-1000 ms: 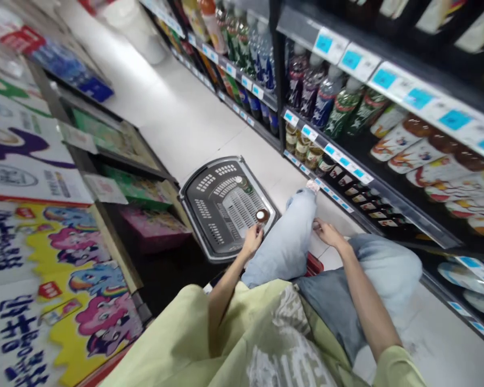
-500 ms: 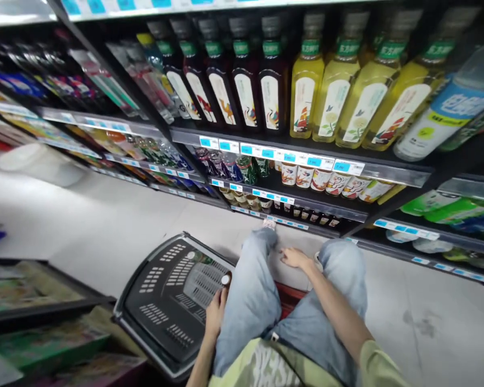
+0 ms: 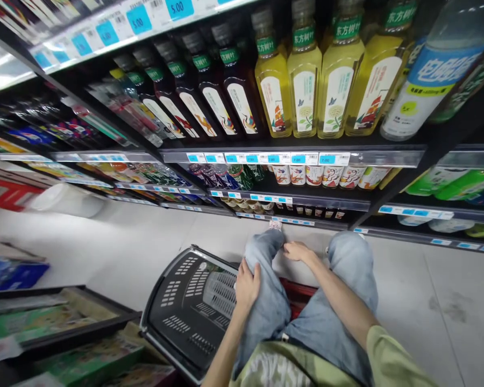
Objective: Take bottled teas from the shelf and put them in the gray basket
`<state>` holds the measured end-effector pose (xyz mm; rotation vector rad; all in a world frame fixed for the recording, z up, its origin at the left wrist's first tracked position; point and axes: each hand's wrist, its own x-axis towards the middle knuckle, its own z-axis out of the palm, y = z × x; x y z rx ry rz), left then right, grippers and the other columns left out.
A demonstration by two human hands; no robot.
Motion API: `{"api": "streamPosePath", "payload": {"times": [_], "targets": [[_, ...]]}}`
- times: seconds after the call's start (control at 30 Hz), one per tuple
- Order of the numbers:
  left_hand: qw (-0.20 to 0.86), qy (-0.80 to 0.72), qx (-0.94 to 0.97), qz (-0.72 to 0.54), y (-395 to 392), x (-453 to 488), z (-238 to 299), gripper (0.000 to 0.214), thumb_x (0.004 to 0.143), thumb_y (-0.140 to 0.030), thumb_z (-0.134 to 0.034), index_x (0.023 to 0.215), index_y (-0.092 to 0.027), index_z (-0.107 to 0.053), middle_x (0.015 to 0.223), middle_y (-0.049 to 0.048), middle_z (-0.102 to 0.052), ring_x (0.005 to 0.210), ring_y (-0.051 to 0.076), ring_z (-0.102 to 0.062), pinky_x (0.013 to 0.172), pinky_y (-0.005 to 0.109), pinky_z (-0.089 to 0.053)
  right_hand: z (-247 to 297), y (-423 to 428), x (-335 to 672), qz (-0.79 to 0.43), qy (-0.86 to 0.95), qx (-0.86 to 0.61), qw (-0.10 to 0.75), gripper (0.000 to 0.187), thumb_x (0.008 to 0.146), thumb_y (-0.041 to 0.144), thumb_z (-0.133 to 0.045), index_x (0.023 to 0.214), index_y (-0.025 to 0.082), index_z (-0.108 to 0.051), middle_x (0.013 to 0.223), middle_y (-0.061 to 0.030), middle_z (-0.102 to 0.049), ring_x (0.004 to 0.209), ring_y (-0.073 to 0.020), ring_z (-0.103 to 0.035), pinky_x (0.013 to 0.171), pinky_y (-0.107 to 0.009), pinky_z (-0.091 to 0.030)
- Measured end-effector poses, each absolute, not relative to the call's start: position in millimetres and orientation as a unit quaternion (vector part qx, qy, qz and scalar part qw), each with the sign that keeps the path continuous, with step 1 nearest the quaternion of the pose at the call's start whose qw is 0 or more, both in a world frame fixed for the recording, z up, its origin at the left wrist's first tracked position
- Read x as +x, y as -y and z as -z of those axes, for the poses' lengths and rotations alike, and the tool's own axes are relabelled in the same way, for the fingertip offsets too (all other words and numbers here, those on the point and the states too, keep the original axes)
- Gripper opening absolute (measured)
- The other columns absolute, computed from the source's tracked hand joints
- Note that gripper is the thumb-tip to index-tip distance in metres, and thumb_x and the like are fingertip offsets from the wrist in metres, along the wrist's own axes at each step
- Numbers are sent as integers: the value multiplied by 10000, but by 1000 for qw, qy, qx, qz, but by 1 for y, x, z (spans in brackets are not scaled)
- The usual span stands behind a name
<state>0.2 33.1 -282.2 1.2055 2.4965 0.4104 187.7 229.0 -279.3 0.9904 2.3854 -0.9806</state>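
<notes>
My left hand rests on the jeans at my left knee, its fingers apart and holding nothing. Beside that hand, on the floor, is a black slotted shopping basket. A small white spot by the hand's edge is mostly hidden, and I cannot make it out. Between my knees hangs my right hand, near my left shin, with loose fingers and nothing visible in them. Under my legs a piece of something red shows.
Ahead stands a drinks shelf with dark bottles, yellow bottles and a large blue-labelled bottle. Smaller bottles and cups fill the lower shelves. A white tub stands far left. Boxed goods sit at lower left.
My left hand has moved from the basket's near edge up and right onto my left knee. My right hand stays between my knees. The view has shifted, with the upper shelf's price tags showing more.
</notes>
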Motion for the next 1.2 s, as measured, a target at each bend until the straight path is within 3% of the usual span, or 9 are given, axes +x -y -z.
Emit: {"api": "streamPosePath", "payload": {"times": [0.27,0.37,0.47,0.53,0.67,0.8,0.9,1.0,1.2], "targets": [[142,-861,485,-55,-98,-5,269,706,1115,-493,-399,1694,-89,-369,1602,324,-591,1456,403,-650,1224,525,-516,260,-230,181,350,-860,341,151,349,1100,320,-564,1147,161,-871,1231,-213,-843,1163,-329,-811,936,-351,-583],[167,-843,512,7,-117,-18,251,613,1135,-488,-398,1628,-139,-502,1522,262,-667,1351,362,-721,1139,472,-575,256,-230,182,348,-864,340,128,290,1015,182,-601,1076,169,-884,1181,-190,-858,1115,-311,-816,903,-326,-563],[190,-823,533,51,-150,-38,228,462,1126,-446,-458,1391,-161,-706,1275,199,-790,1152,338,-794,1008,437,-628,256,-230,185,345,-866,342,120,258,945,131,-634,994,178,-883,1117,-166,-868,1044,-291,-814,849,-313,-543],[184,-811,553,43,-181,-51,209,365,1103,-353,-506,1303,-158,-742,1174,170,-819,1103,325,-799,991,419,-630,257,-230,189,343,-865,346,122,243,931,133,-639,946,186,-875,1074,-150,-870,997,-281,-808,816,-311,-532],[118,-777,619,-6,-253,-59,160,453,1118,-321,-481,1523,-179,-624,1473,178,-716,1312,327,-721,1124,436,-577,262,-230,193,341,-861,353,135,234,917,131,-635,912,196,-861,1020,-138,-863,942,-279,-803,772,-317,-519],[43,-730,682,-20,-324,-44,111,622,1114,-344,-516,1686,-108,-450,1678,228,-536,1548,348,-541,1288,435,-446,267,-231,193,337,-857,358,152,222,948,161,-636,950,191,-856,1076,-159,-853,1005,-300,-806,797,-325,-527],[7,-710,704,27,-365,-27,87,561,1101,-369,-540,1554,-43,-593,1553,260,-650,1490,380,-593,1287,460,-444,267,-234,193,333,-855,360,167,220,983,195,-631,982,195,-851,1111,-155,-846,1007,-287,-806,789,-314,-525],[12,-711,702,39,-391,-13,78,450,1077,-382,-573,1403,-114,-729,1433,192,-756,1400,353,-670,1225,420,-506,263,-237,194,329,-856,360,175,234,1022,222,-615,1062,194,-844,1184,-156,-837,1041,-277,-802,816,-311,-526],[7,-711,703,31,-418,4,83,443,1051,-382,-589,1442,-253,-752,1475,72,-767,1421,308,-657,1226,390,-513,261,-244,194,331,-851,364,182,271,1046,208,-594,1202,180,-815,1252,-171,-824,1124,-282,-792,882,-318,-524]]}}
